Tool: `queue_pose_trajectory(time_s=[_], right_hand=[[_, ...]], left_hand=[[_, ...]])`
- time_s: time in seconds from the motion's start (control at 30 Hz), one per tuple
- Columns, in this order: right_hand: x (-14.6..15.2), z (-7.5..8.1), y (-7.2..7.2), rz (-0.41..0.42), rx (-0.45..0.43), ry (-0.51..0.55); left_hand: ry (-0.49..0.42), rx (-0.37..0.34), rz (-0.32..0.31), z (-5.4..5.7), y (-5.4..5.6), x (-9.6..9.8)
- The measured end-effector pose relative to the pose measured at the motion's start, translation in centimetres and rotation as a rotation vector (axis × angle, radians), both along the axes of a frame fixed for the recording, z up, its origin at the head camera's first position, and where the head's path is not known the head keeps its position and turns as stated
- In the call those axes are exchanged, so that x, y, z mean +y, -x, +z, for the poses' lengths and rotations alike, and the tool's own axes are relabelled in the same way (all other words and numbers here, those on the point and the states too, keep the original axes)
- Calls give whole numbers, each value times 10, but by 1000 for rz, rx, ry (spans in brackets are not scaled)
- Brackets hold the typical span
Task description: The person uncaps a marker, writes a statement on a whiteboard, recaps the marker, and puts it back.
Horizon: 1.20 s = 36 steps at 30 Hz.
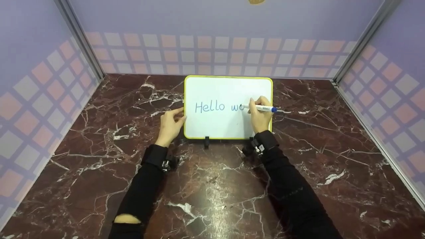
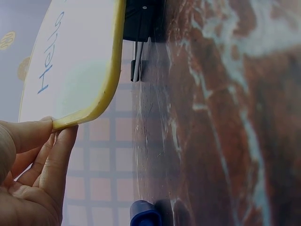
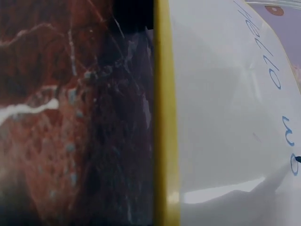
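Observation:
A whiteboard (image 1: 215, 124) with a yellow rim stands propped up on black feet (image 1: 207, 142), with "Hello wo" written in blue on it. With thumb and fingers, my left hand (image 1: 171, 124) pinches its left edge; the left wrist view shows this grip near the lower corner. My right hand (image 1: 260, 114) holds a white marker (image 1: 264, 108) with a blue end. Its dark tip touches the board at the letter "o". In the right wrist view only the marker tip (image 3: 298, 159) shows, and the right hand is out of sight.
The board stands on a dark red marbled table (image 1: 212, 186). Purple panels with pink and white squares (image 1: 204, 54) enclose the back and both sides. A blue cylindrical object (image 2: 146, 214) sits on the table in the left wrist view, partly cut off.

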State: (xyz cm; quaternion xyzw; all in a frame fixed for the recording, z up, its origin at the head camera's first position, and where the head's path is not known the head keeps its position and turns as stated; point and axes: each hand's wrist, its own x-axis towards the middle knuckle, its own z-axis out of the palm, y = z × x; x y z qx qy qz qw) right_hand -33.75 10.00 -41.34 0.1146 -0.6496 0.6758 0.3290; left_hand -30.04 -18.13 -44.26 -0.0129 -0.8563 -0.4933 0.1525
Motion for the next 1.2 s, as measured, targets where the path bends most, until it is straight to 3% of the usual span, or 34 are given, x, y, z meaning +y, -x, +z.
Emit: queue_pose_trajectory(time_s=[0.23, 1.2], right_hand=[[9, 0, 1, -36, -7, 63], [20, -5, 1, -10, -34, -16]], left_hand=[[-14, 1, -9, -1, 1, 0], [-5, -8, -14, -1, 0, 0]])
